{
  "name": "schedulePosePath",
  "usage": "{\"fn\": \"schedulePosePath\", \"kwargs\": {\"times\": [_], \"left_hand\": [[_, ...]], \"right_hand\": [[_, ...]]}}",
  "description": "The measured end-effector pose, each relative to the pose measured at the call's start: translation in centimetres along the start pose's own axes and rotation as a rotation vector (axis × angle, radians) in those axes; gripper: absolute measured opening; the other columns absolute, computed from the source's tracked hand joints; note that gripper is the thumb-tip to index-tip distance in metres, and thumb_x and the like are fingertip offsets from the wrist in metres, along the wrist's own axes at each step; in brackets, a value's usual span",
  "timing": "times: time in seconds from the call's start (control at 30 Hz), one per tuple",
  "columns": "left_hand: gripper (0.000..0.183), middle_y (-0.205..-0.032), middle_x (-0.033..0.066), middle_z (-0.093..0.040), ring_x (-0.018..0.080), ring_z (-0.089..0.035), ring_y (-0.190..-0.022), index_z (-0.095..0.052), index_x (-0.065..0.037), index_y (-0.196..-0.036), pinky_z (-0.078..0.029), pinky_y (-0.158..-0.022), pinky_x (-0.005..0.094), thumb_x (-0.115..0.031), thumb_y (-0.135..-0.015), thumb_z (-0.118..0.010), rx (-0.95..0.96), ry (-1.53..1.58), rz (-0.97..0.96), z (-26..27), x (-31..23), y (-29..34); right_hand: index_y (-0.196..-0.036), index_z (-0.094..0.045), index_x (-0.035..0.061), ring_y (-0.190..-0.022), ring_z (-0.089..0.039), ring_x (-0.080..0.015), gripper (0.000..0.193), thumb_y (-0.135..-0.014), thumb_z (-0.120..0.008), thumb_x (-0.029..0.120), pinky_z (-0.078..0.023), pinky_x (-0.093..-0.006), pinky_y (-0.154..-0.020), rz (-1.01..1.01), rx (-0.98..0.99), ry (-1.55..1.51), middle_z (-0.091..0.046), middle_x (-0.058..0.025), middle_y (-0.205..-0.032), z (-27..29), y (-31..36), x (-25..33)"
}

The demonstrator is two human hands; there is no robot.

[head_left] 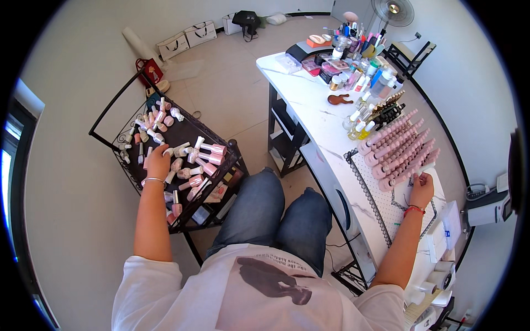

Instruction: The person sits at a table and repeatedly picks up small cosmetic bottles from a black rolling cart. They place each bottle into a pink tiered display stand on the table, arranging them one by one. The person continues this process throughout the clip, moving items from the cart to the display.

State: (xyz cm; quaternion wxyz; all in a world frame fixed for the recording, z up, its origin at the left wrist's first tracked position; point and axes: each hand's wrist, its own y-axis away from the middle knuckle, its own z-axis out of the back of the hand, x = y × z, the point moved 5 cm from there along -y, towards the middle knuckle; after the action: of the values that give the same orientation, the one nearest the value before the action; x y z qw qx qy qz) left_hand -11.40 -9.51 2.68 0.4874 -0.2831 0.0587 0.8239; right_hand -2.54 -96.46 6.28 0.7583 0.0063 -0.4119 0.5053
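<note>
My left hand [158,162] is over the dark trolley [190,128] on my left, fingers closed around a pale nail polish bottle that they partly hide. Around it lie many loose nail polish bottles [213,158], pink and white, mostly on their sides. At the right edge of the white table [320,121], my right hand [423,188] pinches a white-capped nail polish bottle [425,167]. That bottle is at the near end of several tidy rows of pink bottles [392,151]. A dotted white mat with black lace trim [365,179] lies under the rows.
Beyond the rows are clear bottles [356,122], a brown hand-shaped piece [339,99], cosmetics and a brush holder [367,47]. White rolls [441,278] and a plastic box [451,223] are at the near right. My knees [276,209] are between trolley and table.
</note>
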Motion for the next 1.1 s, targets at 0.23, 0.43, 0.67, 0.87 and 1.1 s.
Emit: {"fn": "schedulePosePath", "kwargs": {"times": [0.23,0.43,0.67,0.87,1.1], "left_hand": [[0.04,-0.131,0.019,-0.061,0.0372,-0.06,-0.116,-0.065,-0.013,-0.126,-0.051,-0.092,0.0505,-0.022,-0.087,-0.066,0.055,-0.512,-0.022,-2.5,-0.6,1.0],[0.031,-0.117,0.0159,-0.067,0.0374,-0.064,-0.108,-0.069,-0.014,-0.115,-0.052,-0.089,0.0522,-0.032,-0.089,-0.064,0.128,-0.609,0.12,-2.1,-1.2,0.4],[0.031,-0.101,0.0178,-0.072,0.0402,-0.067,-0.099,-0.073,-0.013,-0.106,-0.052,-0.086,0.0505,-0.036,-0.086,-0.068,0.075,-0.463,0.098,-2.2,2.2,-0.6],[0.041,-0.105,0.016,-0.073,0.0371,-0.068,-0.1,-0.073,-0.011,-0.111,-0.053,-0.089,0.0468,-0.036,-0.078,-0.077,0.143,-0.411,0.166,-2.4,2.3,-0.2],[0.044,-0.099,0.0228,-0.071,0.0391,-0.068,-0.096,-0.069,0.002,-0.103,-0.052,-0.086,0.046,-0.037,-0.083,-0.071,0.012,-0.28,0.154,-1.2,2.7,-1.0]], "right_hand": [[-0.107,-0.065,-0.0012,-0.079,-0.065,-0.0148,0.025,-0.087,-0.074,0.01,-0.053,-0.0289,-0.074,-0.004,0.031,-0.051,-0.07,-0.0072,-0.091,-0.5,-0.3,-0.8],[-0.109,-0.065,-0.0021,-0.081,-0.066,-0.0152,0.026,-0.087,-0.074,0.01,-0.053,-0.0293,-0.076,-0.001,0.041,-0.105,-0.071,-0.0076,-0.093,-0.7,-0.4,-1.3],[-0.107,-0.066,-0.0008,-0.08,-0.066,-0.0164,0.026,-0.086,-0.075,0.011,-0.054,-0.0301,-0.077,-0.001,0.016,-0.051,-0.07,-0.008,-0.089,-0.8,-0.2,-0.4],[-0.107,-0.067,0.0002,-0.079,-0.067,-0.0158,0.023,-0.085,-0.072,0.005,-0.054,-0.0295,-0.075,-0.029,0.031,-0.138,-0.07,-0.0083,-0.087,-0.3,0.0,-0.6],[-0.104,-0.059,0.0017,-0.078,-0.068,-0.0184,0.022,-0.085,-0.068,-0.002,-0.054,-0.0305,-0.073,-0.021,0.026,-0.199,-0.068,-0.0079,-0.086,0.4,0.4,0.6]]}}
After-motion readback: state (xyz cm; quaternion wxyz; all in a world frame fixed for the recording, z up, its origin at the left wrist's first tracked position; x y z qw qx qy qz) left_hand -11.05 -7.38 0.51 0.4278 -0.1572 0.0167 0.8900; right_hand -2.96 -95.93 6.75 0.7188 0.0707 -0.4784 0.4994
